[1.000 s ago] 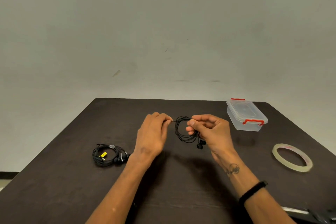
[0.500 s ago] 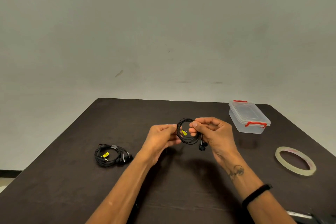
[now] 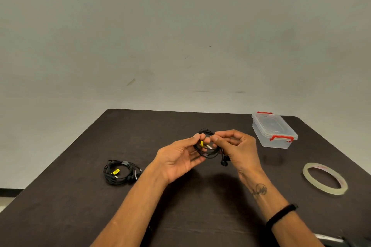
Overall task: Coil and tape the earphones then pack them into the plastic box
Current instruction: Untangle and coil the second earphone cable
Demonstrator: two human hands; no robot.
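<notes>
A coil of black earphones (image 3: 208, 152) hangs between both hands above the middle of the dark table (image 3: 200, 216). My left hand (image 3: 178, 158) pinches its left side, where a yellow tag and the plug show. My right hand (image 3: 236, 148) pinches the top right of the coil, and the earbuds dangle below it. A second coiled black pair (image 3: 120, 172) with a yellow tag lies on the table to the left. The clear plastic box (image 3: 274, 129), lid on with red clips, stands at the back right. A roll of clear tape (image 3: 325, 178) lies flat at the right.
A grey wall rises behind the table's far edge. At the bottom right corner a dark metal object (image 3: 341, 239) is partly cut off by the frame.
The loose cable end has been wound in. My left hand has closed in on the coil and turned palm up, and the yellow tag and plug now show between my fingers.
</notes>
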